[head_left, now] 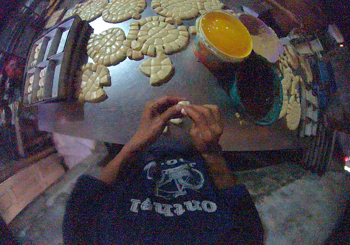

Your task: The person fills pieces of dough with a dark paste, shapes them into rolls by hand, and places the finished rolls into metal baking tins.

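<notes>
At the near edge of the dark table, my left hand (156,118) and my right hand (204,122) meet at the fingertips. Both are closed on a small pale, doughy-looking piece (184,103). A second pale piece (176,121) shows just beneath them, partly covered by the fingers; whether it is held or resting, I cannot tell. Beyond my hands lies a partial round of wedge-shaped pale pieces (157,70). A broken-edged round (94,83) lies to its left. Fuller rounds, made of pieces set tightly in rings, include a large one (162,36) farther back.
A compartmented box (56,61) with small pale pieces stands at the left. At the back right is a tub of yellow-orange liquid (224,34). Nearer stands a dark, teal-rimmed bucket (269,118). More pale shaped pieces (292,114) lie beyond it at the right.
</notes>
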The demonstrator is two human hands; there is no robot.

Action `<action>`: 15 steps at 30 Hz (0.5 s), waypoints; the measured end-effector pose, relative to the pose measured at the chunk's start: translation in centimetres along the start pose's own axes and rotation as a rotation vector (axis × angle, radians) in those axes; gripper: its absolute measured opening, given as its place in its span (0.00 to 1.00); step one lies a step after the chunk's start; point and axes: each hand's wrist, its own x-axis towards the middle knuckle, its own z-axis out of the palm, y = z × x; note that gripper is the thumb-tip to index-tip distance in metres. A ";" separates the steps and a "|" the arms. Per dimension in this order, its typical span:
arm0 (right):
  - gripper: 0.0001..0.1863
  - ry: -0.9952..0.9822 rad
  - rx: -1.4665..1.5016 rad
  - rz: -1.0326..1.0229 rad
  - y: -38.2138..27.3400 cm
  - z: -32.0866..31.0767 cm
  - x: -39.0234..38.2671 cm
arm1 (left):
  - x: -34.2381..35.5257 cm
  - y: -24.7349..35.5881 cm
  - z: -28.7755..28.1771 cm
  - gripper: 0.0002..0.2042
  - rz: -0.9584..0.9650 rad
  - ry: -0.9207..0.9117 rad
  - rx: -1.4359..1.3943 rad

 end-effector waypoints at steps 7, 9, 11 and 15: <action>0.10 -0.027 0.049 0.366 -0.8 -0.2 1.1 | -0.3 -0.3 0.5 0.12 0.195 -0.011 0.207; 0.06 -0.090 0.075 0.385 -0.8 -0.1 1.4 | -0.2 -0.9 0.5 0.12 0.320 -0.009 0.274; 0.05 -0.164 0.134 0.422 -0.6 -0.2 1.6 | -0.2 -1.5 0.0 0.12 0.161 -0.007 0.189; 0.03 -0.307 0.370 0.637 0.8 -1.2 2.2 | 0.4 -1.9 0.0 0.10 0.258 0.035 0.251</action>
